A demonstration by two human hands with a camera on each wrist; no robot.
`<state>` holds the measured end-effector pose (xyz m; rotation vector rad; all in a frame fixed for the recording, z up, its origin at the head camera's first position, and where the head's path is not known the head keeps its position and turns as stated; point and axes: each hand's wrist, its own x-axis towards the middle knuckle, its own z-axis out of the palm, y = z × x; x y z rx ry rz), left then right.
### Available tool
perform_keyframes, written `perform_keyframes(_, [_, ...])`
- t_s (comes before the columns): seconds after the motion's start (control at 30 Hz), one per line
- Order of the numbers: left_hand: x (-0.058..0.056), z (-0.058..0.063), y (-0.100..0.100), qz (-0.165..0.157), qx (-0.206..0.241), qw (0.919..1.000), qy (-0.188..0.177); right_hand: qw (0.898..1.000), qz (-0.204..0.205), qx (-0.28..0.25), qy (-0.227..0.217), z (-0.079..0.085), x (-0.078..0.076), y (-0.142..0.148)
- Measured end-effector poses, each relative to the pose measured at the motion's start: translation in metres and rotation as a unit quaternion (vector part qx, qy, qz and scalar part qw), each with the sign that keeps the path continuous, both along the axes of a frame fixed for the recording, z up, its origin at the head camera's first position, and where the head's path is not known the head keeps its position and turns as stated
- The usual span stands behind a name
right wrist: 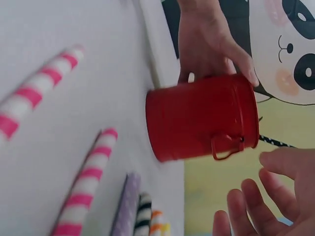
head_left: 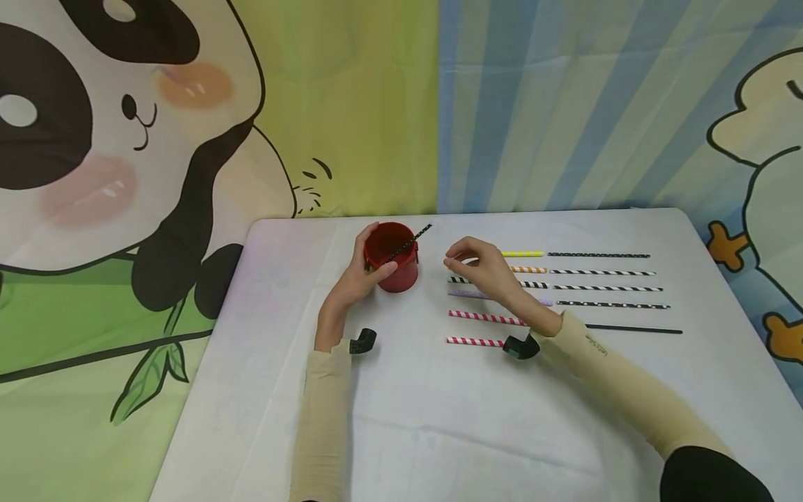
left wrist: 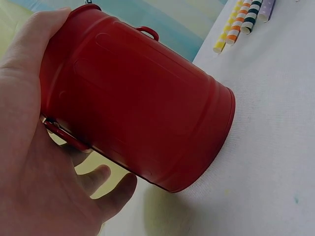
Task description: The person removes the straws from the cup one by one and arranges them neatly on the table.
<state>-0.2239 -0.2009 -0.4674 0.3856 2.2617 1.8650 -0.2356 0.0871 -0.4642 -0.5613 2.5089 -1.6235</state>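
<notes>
My left hand (head_left: 356, 284) grips a small red metal bucket (head_left: 401, 280) with side handles, thumb over its near rim and the other fingers around its left side. A black straw with white dots (head_left: 424, 231) leans in the bucket, its upper end sticking out past the right rim. To the right of the bucket is my right hand (head_left: 486, 270), above the left ends of the straws. In the right wrist view its fingers (right wrist: 253, 201) are loosely bent, apart from the bucket and with nothing seen between them.
Paper straws lie in two columns on the white table (head_left: 439, 432). The nearer-left column has yellow, orange-striped, black-striped, purple and pink-striped straws (head_left: 475, 341); the right column has several black or black-patterned straws (head_left: 611, 305). A cartoon panda curtain (head_left: 351, 104) hangs behind.
</notes>
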Motion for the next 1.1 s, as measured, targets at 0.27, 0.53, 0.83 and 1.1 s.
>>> perform_keyframes(0.27, [-0.001,-0.003,0.0,-0.004,0.026,0.9996,0.015,0.996,-0.015,-0.076,-0.045,-0.007,-0.005,-0.022])
perform_keyframes(0.53, [0.0,-0.003,0.001,0.001,0.025,0.9996,0.012,0.993,-0.029,-0.107,-0.035,-0.004,-0.01,-0.038])
perform_keyframes(0.83, [-0.002,-0.008,0.0,0.002,0.016,0.9997,0.015,0.992,-0.036,-0.121,-0.024,-0.005,-0.015,-0.05])
perform_keyframes(1.1, [-0.013,-0.032,-0.003,0.012,0.001,0.9994,0.033,0.989,-0.033,-0.138,-0.043,0.011,-0.01,-0.058])
